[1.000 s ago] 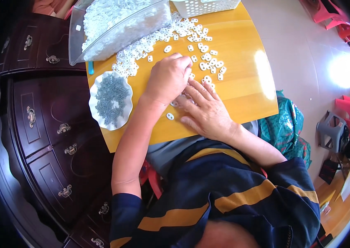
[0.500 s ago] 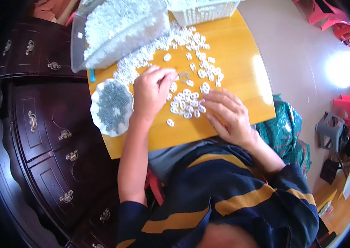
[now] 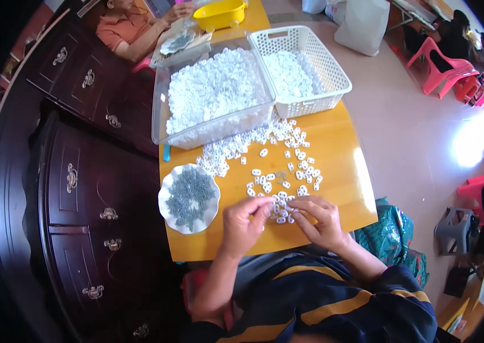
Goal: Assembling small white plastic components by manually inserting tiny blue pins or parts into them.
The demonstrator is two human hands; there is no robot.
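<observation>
My left hand (image 3: 246, 224) is closed, thumb and forefinger pinched together beside the near cluster of small white oval two-hole plastic pieces (image 3: 282, 212). Whatever sits between those fingertips is too small to name. Over the right side of the same cluster, my right hand (image 3: 320, 222) is open, its fingers stretched out and the thumb apart, fingertips at the pieces. A few small greyish metal bits (image 3: 280, 176) lie just beyond. Left of my left hand stands a white scalloped bowl (image 3: 213, 216) full of thin dark metal pieces, perhaps screws.
A clear bin (image 3: 159, 117) heaped with translucent white pieces and a white perforated basket (image 3: 333, 74) stand at the back. More white pieces (image 3: 219, 154) spread before them. Dark wooden drawers (image 3: 76, 228) line the left. Beyond, another person (image 3: 125, 34) sits by a yellow basin (image 3: 219, 14).
The view has tilted up, bringing the basin and another person into sight. My left hand has come back from the metal bits to the near cluster, closer to my right hand.
</observation>
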